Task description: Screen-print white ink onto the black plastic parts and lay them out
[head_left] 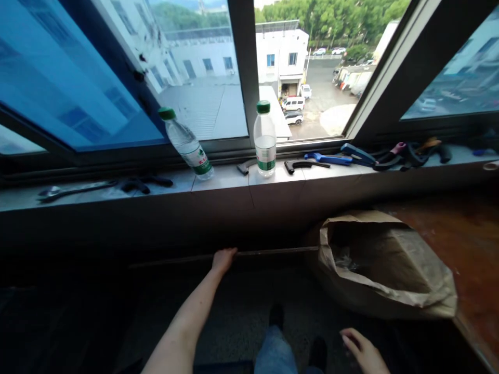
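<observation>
My left hand [224, 259] reaches forward and is closed over the top edge of a thin upright board [276, 252] below the windowsill. The board's face is in deep shadow, and its right end meets a large brown paper bag [390, 301]. My right hand [360, 347] hangs low at the right, in front of the bag and apart from it. Its fingers are loosely curled with a gap at the thumb, and nothing shows in them. The bag stands open at the top, with some clear crumpled plastic [345, 261] inside.
On the windowsill [222, 187] stand an upright water bottle [265, 145] and another bottle [189, 148] that appears tilted. Wrenches [74, 190], dark handles [307, 165], a blue tool [327, 158] and other tools lie along it. A reddish-brown surface [468, 244] is at right. One window pane is slid aside.
</observation>
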Available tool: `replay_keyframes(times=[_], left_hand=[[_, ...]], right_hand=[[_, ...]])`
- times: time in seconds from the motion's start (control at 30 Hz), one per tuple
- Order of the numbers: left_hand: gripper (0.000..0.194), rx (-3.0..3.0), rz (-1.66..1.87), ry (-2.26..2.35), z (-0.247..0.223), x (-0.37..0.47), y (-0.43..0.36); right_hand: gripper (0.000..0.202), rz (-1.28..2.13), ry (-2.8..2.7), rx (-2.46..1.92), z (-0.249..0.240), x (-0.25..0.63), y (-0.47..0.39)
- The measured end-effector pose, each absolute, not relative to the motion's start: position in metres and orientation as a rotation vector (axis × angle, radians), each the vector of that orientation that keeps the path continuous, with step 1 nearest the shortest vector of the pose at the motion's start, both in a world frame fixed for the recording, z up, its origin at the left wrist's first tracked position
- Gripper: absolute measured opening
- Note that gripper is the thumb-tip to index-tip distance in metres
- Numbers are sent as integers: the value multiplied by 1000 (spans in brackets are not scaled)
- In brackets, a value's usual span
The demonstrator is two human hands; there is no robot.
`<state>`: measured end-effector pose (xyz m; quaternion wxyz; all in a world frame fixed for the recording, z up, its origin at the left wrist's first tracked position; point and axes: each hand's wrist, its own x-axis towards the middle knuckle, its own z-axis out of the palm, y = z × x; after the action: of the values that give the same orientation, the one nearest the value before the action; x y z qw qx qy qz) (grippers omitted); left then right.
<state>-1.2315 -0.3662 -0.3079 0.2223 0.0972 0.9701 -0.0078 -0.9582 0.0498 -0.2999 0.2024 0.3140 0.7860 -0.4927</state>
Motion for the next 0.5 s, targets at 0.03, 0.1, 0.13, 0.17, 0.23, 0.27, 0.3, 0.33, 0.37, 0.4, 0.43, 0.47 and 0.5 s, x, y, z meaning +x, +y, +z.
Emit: replay_keyframes(times=[0.03,0.1,0.13,0.17,0.23,0.27,0.3,0.33,0.37,0.4,0.43,0.47,0.5], left_hand=[[36,281,-39,2658,-304,-1224,-370],[40,300,-73,2637,-290,-1212,-378],[42,305,-91,2635,-280,-1207,-382],[45,308,-108,2637,-267,-1202,-387],[48,331,-132,2651,-234,-1195,-396],[47,353,-142,2658,-213,-1190,-399],[45,380,-154,2662,-190,-1186,-401],[42,408,-167,2664,-165,-1180,-401],[41,436,-176,2666,-139,-1174,-399],[40,463,-179,2675,-113,-1166,-394],[42,497,-168,2699,-86,-1158,-388],[44,551,-136,2731,-60,-1150,-379],[45,603,-86,2774,-36,-1140,-368]], right_hand=[[33,-1360,2273,805,-292,-964,45],[32,-1324,2456,611,-270,-977,35],[32,-1301,2561,507,-257,-983,28],[31,-1274,2680,404,-241,-989,22],[29,-1156,2971,191,-207,-1001,9],[31,-1042,3128,75,-189,-1006,3],[37,-888,3267,-51,-171,-1010,-1],[45,-714,3369,-180,-153,-1012,-4],[53,-545,3429,-284,-135,-1013,-3],[57,-399,3454,-355,-118,-1012,0],[59,-287,3460,-379,-100,-1008,6],[58,-209,3459,-356,-82,-1001,16],[55,-154,3458,-304,-64,-991,29]])
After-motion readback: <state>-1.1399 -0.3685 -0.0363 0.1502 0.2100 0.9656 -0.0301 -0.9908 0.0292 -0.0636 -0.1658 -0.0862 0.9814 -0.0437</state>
